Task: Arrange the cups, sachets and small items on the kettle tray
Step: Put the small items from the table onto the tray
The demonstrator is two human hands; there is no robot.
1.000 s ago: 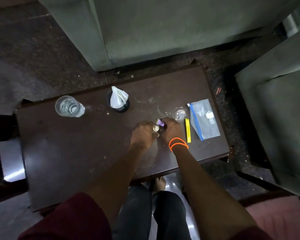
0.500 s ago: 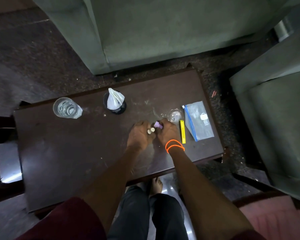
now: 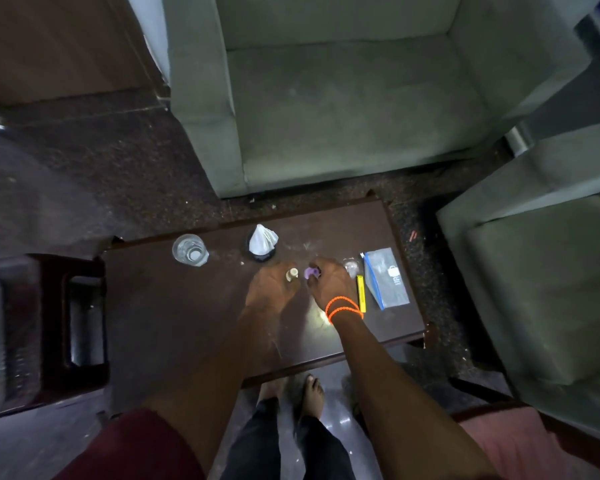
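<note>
Both hands are low over the dark bench (image 3: 194,327), close together near its middle. The left hand (image 3: 269,289) is closed around a small pale bottle (image 3: 291,274), and only the bottle's top peeks out. The right hand (image 3: 331,284), the one with the orange bands (image 3: 343,308) at the wrist, pinches a little purple thing (image 3: 311,271) in its fingertips. The picture is too dim to tell what the purple thing is; it may be a cap or a small sachet. I cannot see a kettle tray here at all, so I cannot say where these small items should end up. At about 3 o'clock from the right hand a tiny clear cup (image 3: 351,268) sits just beside the fingers, with a yellow stick (image 3: 361,294) and a clear bag with a blue strip (image 3: 385,278) next to it. A black holder with a white tissue (image 3: 262,241) stands at 12 o'clock from the left hand, and a glass of water (image 3: 189,250) stands at 10 o'clock, well apart. I think the biggest risk is a bump: if the right hand swings out, it may knock the tiny cup over or push the yellow stick off the edge. The purple thing is small and held only by the tips, so it may slip and roll off the bench. If the left hand reaches far, an arm might tip the glass and spill water.
</note>
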